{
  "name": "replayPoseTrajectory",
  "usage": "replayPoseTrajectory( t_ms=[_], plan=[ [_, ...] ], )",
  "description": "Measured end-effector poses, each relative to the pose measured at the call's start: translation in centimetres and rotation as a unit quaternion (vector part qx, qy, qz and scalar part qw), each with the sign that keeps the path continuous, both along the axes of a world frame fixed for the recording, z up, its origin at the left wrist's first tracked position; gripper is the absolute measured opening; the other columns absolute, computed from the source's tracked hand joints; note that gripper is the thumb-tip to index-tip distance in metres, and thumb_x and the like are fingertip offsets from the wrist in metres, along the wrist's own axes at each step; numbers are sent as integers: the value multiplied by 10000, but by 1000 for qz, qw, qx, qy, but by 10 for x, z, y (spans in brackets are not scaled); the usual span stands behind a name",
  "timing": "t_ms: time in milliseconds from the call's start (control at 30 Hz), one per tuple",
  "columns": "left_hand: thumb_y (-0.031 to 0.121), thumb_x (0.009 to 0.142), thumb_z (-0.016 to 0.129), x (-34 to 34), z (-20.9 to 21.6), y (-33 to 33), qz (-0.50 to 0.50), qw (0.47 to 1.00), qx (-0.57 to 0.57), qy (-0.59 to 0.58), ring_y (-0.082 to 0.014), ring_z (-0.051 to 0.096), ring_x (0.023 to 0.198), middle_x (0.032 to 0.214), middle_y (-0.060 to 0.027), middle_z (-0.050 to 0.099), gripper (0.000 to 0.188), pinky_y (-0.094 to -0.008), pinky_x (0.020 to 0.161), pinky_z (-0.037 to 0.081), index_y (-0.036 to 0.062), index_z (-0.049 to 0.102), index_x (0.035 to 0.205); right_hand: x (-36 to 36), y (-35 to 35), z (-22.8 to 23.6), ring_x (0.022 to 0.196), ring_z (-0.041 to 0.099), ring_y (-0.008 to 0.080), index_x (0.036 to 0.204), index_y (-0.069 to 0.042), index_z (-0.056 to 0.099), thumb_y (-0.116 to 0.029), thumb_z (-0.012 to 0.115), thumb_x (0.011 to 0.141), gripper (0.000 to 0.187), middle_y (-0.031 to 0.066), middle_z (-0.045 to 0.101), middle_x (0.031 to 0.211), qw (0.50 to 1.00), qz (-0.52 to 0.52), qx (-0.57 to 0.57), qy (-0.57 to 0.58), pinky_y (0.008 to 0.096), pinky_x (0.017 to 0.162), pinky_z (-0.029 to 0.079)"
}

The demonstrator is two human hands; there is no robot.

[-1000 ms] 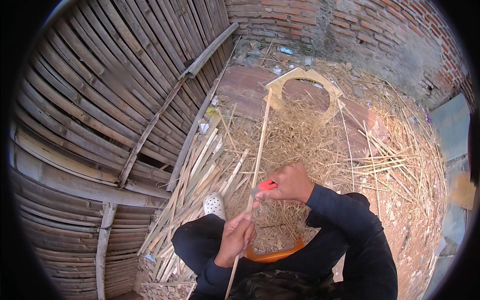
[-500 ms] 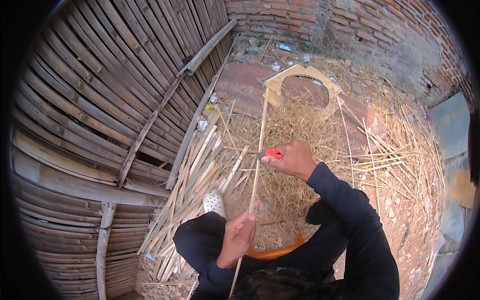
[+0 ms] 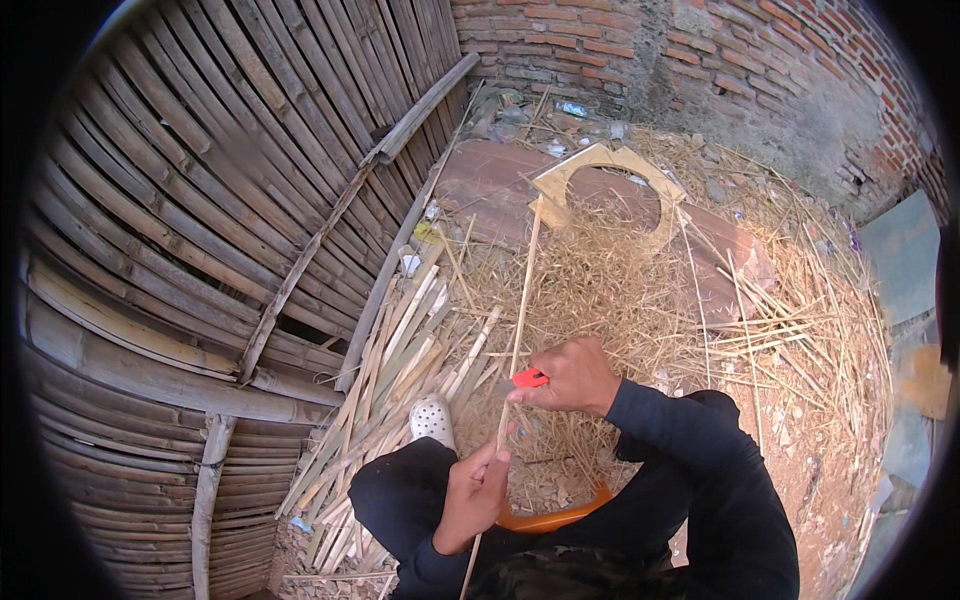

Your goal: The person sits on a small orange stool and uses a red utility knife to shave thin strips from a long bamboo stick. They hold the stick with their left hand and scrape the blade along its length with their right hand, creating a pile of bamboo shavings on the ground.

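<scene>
A long, thin bamboo strip (image 3: 524, 290) slants up from my lap toward the far board. My left hand (image 3: 474, 496) is closed around its lower part, thumb along the strip. Just above, my right hand (image 3: 568, 374) grips a knife with a red handle (image 3: 530, 378). Its short blade lies across the strip, partly hidden and hard to make out. Beyond the strip's far end lies a pale wooden board with a large round cut-out (image 3: 604, 156). Curly bamboo shavings (image 3: 590, 275) cover the ground in front of my hands.
Split bamboo pieces (image 3: 385, 375) lie heaped on the left beside my white clog (image 3: 432, 418). A bamboo slat wall (image 3: 200, 220) rises at the left, a brick wall (image 3: 560, 45) at the back. More thin strips (image 3: 770, 325) lie right. Something orange (image 3: 550, 521) shows beneath me.
My right hand has drawn the knife down along the strip, closer to my left hand. The left hand keeps its hold at nearly the same place.
</scene>
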State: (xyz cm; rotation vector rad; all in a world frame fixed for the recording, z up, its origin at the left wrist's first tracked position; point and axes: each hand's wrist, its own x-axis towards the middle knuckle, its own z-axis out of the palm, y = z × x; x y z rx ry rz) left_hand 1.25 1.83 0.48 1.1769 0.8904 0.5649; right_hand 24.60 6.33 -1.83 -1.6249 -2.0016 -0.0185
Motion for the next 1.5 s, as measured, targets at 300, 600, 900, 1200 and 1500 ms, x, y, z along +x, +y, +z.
replayPoseTrajectory(
  t_ms=[300,600,900,1200,1500],
  plan=[
    [117,992,452,-1,6,-5,-29,999,30,12,16,293,550,636,111,357,405,-176,497,224,-12,434,1375,43,32,-11,416,568,256,551,-118,628,-723,574,737,634,78,538,455,993,-114,23,-27,373,408,430],
    [108,999,453,-4,-5,-12,-81,996,41,6,14,266,593,689,102,339,414,-169,514,217,-2,408,1396,78,47,-8,474,589,301,609,-84,666,-725,508,783,683,120,551,477,980,-200,18,-5,418,458,448],
    [130,1011,436,0,18,-22,-212,976,-2,-49,12,281,583,681,103,343,415,-161,516,237,-1,397,1402,195,56,-8,551,594,353,605,-39,639,-737,387,846,780,187,576,553,871,-475,-57,110,463,545,448],
    [162,1016,353,-5,-3,6,43,965,-196,-170,-60,283,369,459,18,358,369,-205,419,272,-18,448,1323,23,8,10,451,544,321,546,-72,548,-645,535,825,637,127,491,469,995,-76,-25,54,414,439,394],
    [253,1030,347,3,3,8,14,960,-217,-174,-86,263,322,438,-18,375,288,-230,388,244,29,491,921,1,-5,-3,455,593,270,588,-120,638,-682,615,735,582,78,585,513,998,-5,-55,31,379,426,439]
  ],
)
